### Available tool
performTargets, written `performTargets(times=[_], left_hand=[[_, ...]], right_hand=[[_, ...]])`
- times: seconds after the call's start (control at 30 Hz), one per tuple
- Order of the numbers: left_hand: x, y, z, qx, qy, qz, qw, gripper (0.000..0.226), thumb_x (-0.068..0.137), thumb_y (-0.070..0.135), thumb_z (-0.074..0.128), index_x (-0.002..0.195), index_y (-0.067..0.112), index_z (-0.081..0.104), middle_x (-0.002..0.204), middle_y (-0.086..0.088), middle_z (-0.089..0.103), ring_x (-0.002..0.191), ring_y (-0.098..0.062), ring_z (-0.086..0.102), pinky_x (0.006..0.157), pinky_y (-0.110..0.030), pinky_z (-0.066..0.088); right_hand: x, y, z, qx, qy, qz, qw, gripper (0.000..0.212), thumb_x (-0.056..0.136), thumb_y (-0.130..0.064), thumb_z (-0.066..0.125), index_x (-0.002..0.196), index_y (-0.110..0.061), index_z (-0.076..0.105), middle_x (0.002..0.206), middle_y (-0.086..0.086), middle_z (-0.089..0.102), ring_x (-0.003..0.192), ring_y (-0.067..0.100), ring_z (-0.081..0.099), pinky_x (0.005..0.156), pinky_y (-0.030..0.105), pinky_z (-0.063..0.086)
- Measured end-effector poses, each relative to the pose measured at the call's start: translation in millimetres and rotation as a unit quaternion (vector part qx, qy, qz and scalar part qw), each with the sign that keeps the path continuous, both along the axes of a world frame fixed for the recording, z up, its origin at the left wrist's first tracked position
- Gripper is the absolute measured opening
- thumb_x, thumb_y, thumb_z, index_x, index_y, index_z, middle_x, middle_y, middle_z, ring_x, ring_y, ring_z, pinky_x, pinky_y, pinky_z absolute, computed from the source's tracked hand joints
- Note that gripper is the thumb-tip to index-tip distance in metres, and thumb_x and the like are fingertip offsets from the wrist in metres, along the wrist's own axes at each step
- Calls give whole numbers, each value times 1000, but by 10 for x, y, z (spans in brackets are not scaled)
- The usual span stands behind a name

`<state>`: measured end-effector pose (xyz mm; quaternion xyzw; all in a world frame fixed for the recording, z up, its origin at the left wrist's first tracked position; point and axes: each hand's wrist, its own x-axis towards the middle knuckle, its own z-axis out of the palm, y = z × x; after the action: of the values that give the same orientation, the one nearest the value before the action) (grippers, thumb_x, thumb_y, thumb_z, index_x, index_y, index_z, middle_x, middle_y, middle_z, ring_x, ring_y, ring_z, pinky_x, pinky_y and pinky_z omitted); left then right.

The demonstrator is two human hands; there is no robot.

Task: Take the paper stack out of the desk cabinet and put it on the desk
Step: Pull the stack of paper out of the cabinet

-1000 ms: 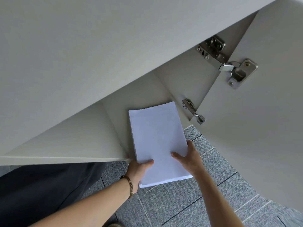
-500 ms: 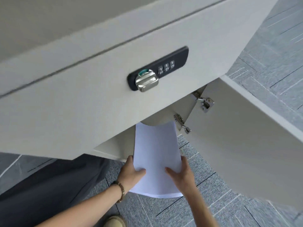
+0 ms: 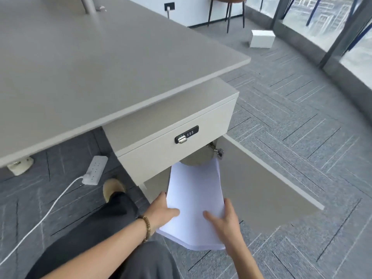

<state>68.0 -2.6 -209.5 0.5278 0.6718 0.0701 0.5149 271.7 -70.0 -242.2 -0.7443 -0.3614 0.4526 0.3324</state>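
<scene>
The white paper stack (image 3: 194,198) hangs bowed between my two hands, below the front of the desk cabinet (image 3: 161,158), its far end still under the cabinet's lower opening. My left hand (image 3: 164,211) grips the stack's left edge, thumb on top. My right hand (image 3: 224,222) holds the right edge, thumb on top too. The cabinet door (image 3: 261,188) stands swung open to the right. The grey desk top (image 3: 90,57) spreads above and to the left.
A drawer with a combination lock (image 3: 186,134) sits above the opening. A white power strip (image 3: 95,170) with its cable lies on the carpet under the desk, near my shoe (image 3: 112,188). A white box (image 3: 261,38) and chair legs stand far off.
The view has risen from inside the cabinet to above the desk. Both hands have pulled the stack outward and it now sags clear of the shelf.
</scene>
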Motion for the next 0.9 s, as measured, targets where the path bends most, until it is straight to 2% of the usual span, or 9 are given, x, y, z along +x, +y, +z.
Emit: performTargets(times=[0.1,0.2,0.47,0.57,0.73,0.83,0.9], left_hand=[[-16,-194,315,4,-26,-10,1000,47,68,25,70,111,18,54,111,1,68,99,-15,67,90,-42,59],[-4,-450,615,12,-57,-19,998,50,66,25,70,113,18,55,113,1,69,101,-15,67,91,-42,58],[155,-1130,1449,59,-116,-53,990,45,74,23,73,114,16,54,113,0,69,103,-17,67,92,-41,57],[188,-1344,1801,84,-149,-61,983,41,78,20,73,114,16,54,112,1,70,100,-17,68,91,-41,58],[-15,-1584,2557,169,-194,-50,965,40,76,32,75,110,19,59,106,0,74,95,-18,72,85,-41,60],[-305,-1647,3042,205,-245,-19,948,50,69,42,76,111,19,63,106,-1,77,95,-20,74,90,-48,59],[-548,-1641,3339,205,-291,7,934,42,76,34,77,113,16,65,106,-3,78,96,-24,75,90,-48,58]], right_hand=[[14,-255,352,15,0,-16,1000,44,62,-39,73,95,-24,49,93,-3,67,84,18,65,73,41,54],[45,-522,704,28,-16,-22,999,40,68,-33,77,94,-25,48,92,-4,67,84,18,65,71,40,53],[147,-1281,1681,75,-59,-66,993,36,70,-31,77,88,-25,48,90,-6,65,80,11,63,56,27,43],[167,-1546,2055,115,-67,-83,988,36,67,-32,77,91,-26,52,91,-6,68,82,13,66,61,31,51],[-12,-1764,2780,205,-74,-89,972,34,68,-31,79,93,-27,56,91,-7,70,82,13,68,67,37,56],[-231,-1696,3238,255,-80,-64,962,38,66,-33,81,95,-26,56,93,-5,70,86,17,67,77,46,56],[-406,-1603,3504,288,-74,-44,954,42,64,-37,81,96,-26,56,95,-5,69,89,20,67,80,48,56]])
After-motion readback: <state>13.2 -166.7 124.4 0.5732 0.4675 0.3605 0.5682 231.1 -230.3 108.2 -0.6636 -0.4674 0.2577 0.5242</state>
